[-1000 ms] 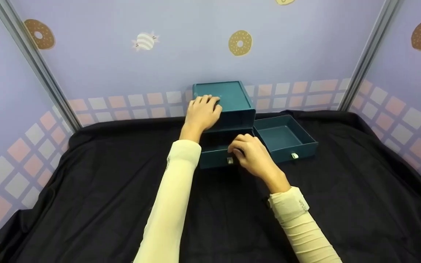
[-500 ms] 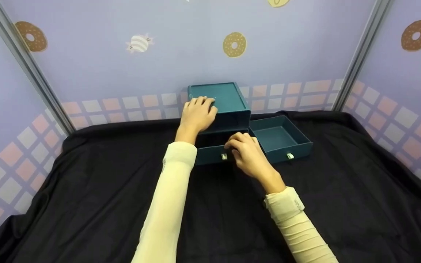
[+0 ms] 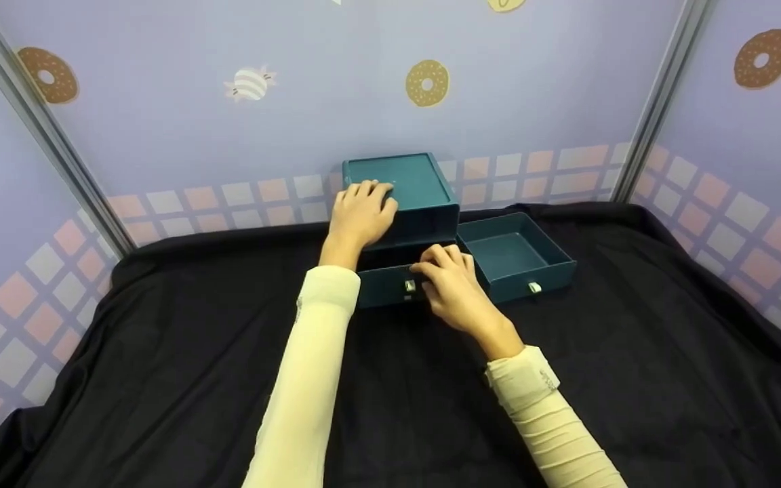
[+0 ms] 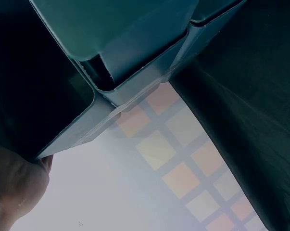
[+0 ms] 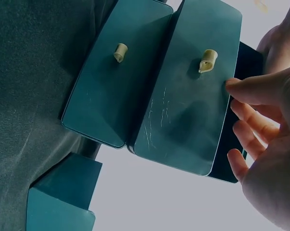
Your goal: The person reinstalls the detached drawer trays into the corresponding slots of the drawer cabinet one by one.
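A teal drawer cabinet stands against the back wall, its upper compartment showing as a dark opening. My left hand rests on the cabinet's top near the left front corner; only part of it shows in the left wrist view. Below that opening, a drawer with a pale knob sticks out partway. My right hand holds this drawer's top edge, thumb at the front panel and fingers behind it. The right wrist view shows a lower drawer front with its own knob beneath.
A detached teal drawer with a pale knob lies on the black cloth, right of the cabinet. Black cloth covers the table. Patterned walls enclose the back and both sides.
The protruding drawer has slid a little inward, toward the cabinet, with my right hand moving along on its edge. My left hand stays on the cabinet top. The head view has shifted slightly.
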Demonstrator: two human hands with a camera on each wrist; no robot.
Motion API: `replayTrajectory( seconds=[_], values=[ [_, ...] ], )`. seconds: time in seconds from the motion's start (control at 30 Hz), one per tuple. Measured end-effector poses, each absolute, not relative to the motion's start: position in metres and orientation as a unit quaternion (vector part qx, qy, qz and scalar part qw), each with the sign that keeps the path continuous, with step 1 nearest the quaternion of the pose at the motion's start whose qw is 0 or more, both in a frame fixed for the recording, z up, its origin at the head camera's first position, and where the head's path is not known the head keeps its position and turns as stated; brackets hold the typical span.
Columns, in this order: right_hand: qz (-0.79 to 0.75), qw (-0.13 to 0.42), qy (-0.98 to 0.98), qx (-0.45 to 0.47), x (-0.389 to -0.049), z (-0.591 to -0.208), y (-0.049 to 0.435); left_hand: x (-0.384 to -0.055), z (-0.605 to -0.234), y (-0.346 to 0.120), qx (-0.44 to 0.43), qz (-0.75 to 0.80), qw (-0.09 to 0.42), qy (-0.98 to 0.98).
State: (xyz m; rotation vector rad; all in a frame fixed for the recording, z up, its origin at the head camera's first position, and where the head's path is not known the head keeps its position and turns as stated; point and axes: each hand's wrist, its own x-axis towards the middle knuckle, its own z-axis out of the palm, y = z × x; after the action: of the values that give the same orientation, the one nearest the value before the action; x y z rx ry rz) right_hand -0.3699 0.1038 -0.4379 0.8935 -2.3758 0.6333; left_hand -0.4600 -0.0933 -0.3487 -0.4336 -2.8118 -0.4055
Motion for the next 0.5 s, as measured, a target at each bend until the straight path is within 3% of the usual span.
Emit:
replayTrajectory(
  seconds=[0.5],
  values=[
    [0.222,0.226,-0.887,0.335,-0.3679,-0.4391,0.0968,-0.4596,-0.3503,-0.094,-0.15,-0.132,0.125,-0.972]
  ],
)
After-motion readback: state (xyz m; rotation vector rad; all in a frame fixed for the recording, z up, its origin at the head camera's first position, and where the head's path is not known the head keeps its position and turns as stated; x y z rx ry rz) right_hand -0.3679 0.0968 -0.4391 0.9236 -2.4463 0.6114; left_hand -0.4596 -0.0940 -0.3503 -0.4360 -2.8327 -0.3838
